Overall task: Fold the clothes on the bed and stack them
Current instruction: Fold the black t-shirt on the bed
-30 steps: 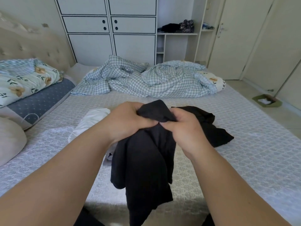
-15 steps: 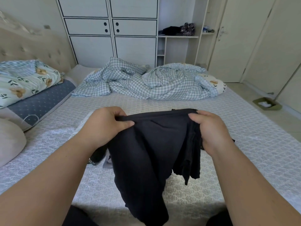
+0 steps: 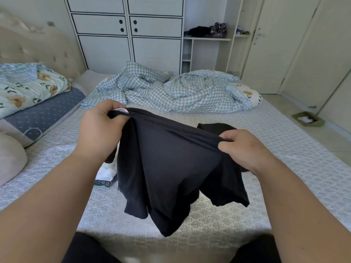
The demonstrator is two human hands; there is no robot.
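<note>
A black T-shirt (image 3: 171, 168) hangs in the air above the bed (image 3: 284, 158), stretched by its top edge between both hands. My left hand (image 3: 98, 130) pinches the upper left end, where a white label shows. My right hand (image 3: 245, 147) grips the upper right end, lower than the left. The shirt's sleeves and hem dangle down toward the near edge of the bed. A white garment (image 3: 106, 171) lies on the bed behind the shirt at the left, mostly hidden. Another black garment (image 3: 214, 127) lies just beyond my right hand.
A crumpled blue checked duvet (image 3: 167, 92) fills the far part of the bed. Floral and blue pillows (image 3: 28, 95) are stacked at the left by the headboard. White cupboards (image 3: 129, 35) and a door (image 3: 275, 44) stand beyond. A green dustpan (image 3: 307, 119) lies on the floor at right.
My hands have drawn apart, spreading the bunched black T-shirt out along its top edge. The left hand has risen and the right has moved right and down.
</note>
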